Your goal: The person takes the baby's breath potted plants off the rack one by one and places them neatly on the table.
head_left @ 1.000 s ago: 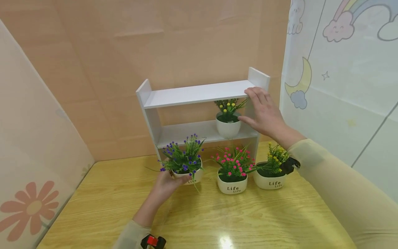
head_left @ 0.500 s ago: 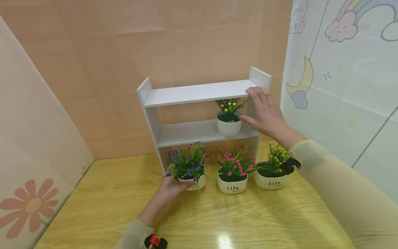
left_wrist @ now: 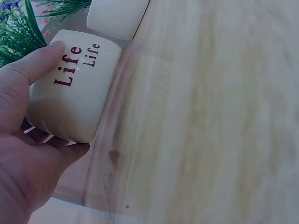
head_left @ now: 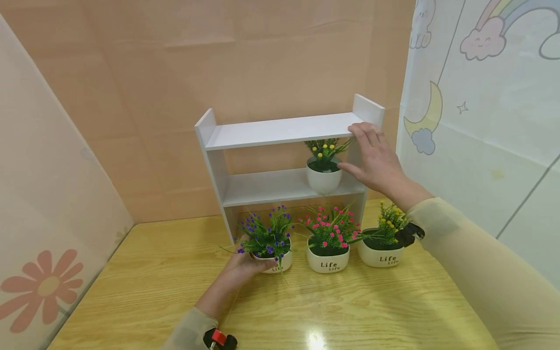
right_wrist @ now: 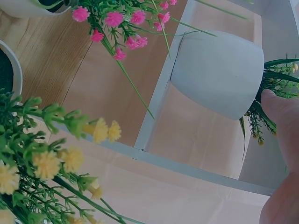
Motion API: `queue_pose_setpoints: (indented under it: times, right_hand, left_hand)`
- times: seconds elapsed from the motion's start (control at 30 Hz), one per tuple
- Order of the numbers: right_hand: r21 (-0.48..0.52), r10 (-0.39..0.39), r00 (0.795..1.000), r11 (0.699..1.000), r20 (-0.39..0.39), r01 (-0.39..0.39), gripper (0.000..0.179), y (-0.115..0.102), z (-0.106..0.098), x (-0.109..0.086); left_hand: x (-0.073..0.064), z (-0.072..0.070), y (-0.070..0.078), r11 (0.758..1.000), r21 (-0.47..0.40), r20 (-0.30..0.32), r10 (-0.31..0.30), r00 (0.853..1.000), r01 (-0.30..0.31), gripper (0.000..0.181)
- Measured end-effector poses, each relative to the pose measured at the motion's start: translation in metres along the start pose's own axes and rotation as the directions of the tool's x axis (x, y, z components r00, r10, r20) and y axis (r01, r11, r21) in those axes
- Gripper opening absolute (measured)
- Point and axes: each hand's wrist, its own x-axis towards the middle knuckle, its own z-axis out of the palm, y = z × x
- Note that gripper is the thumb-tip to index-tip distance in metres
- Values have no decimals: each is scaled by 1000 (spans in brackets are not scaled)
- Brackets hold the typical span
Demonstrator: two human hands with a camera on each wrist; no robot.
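My left hand (head_left: 242, 270) grips the left side of a white flowerpot (head_left: 285, 262) with purple artificial flowers. In the left wrist view the thumb lies on the front of this pot (left_wrist: 77, 102), beside its "Life" lettering, and the other fingers curl beneath its far side. On the right, my right hand (head_left: 376, 158) rests its fingertips on the front edge of a white two-tier shelf (head_left: 280, 131). Its thumb points at a plain white pot (head_left: 323, 181) with yellow flowers on the middle board. The right wrist view has that thumb (right_wrist: 280, 109) near this pot's rim; contact is unclear.
A pot with pink flowers (head_left: 328, 260) stands on the wooden table (head_left: 175, 282) before the shelf. To its right is another pot with yellow flowers (head_left: 381, 255), under my right forearm. An orange backdrop (head_left: 284, 58) hangs behind, with patterned panels at both sides.
My left hand has brought the purple-flower pot right and nearer to me, lower down, into line with the pink one. The right hand has stayed at the shelf's edge.
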Motion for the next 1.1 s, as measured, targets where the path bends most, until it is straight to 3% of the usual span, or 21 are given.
queue_pose_setpoints:
  times: [0.03, 0.07, 0.1, 0.17, 0.33, 0.43, 0.57, 0.67, 0.77, 0.9, 1.1]
  right_hand:
    - [0, 2, 1000, 1000, 1, -2, 96, 0, 0, 0]
    - [0, 2, 1000, 1000, 2, -2, 96, 0, 0, 0]
    - [0, 2, 1000, 1000, 2, -2, 96, 0, 0, 0]
    - [-1, 1, 1000, 1000, 3, -1, 96, 1, 1, -1]
    - [-3, -2, 1000, 1000, -1, 2, 96, 1, 3, -1]
    - [-1, -3, 1000, 1000, -6, 3, 96, 2, 3, -1]
    - [-3, -2, 1000, 1000, -7, 2, 96, 1, 3, -1]
    - [-4, 3, 1000, 1000, -4, -3, 96, 1, 3, -1]
    - [-7, 7, 1000, 1000, -3, -7, 96, 1, 3, -1]
    - [-11, 7, 1000, 1000, -2, -7, 96, 1, 3, -1]
    - [-10, 1, 1000, 1000, -2, -1, 95, 1, 3, -2]
  left_hand:
    - [0, -1, -3, 990, 133, 15, 44, 999, -45, 66]
    - [1, -3, -6, 950, 293, 25, 104, 994, -106, 72]
    - [1, -4, -9, 938, 322, 42, 126, 991, -133, 73]
    - [1, -7, -13, 853, 484, 63, 186, 981, -193, 81]
    - [0, -8, -15, 843, 513, 58, 151, 987, -159, 80]
    - [-1, -4, -12, 867, 474, 74, 133, 988, -152, 75]
    - [-4, 0, -6, 875, 463, 77, 118, 990, -140, 74]
    - [-6, 1, -5, 845, 518, 61, 114, 992, -129, 74]
    - [-5, 1, -5, 835, 535, 61, 118, 991, -133, 73]
    - [-3, 0, -8, 843, 514, 73, 142, 987, -159, 71]
    - [-2, -2, -12, 824, 543, 61, 156, 986, -164, 75]
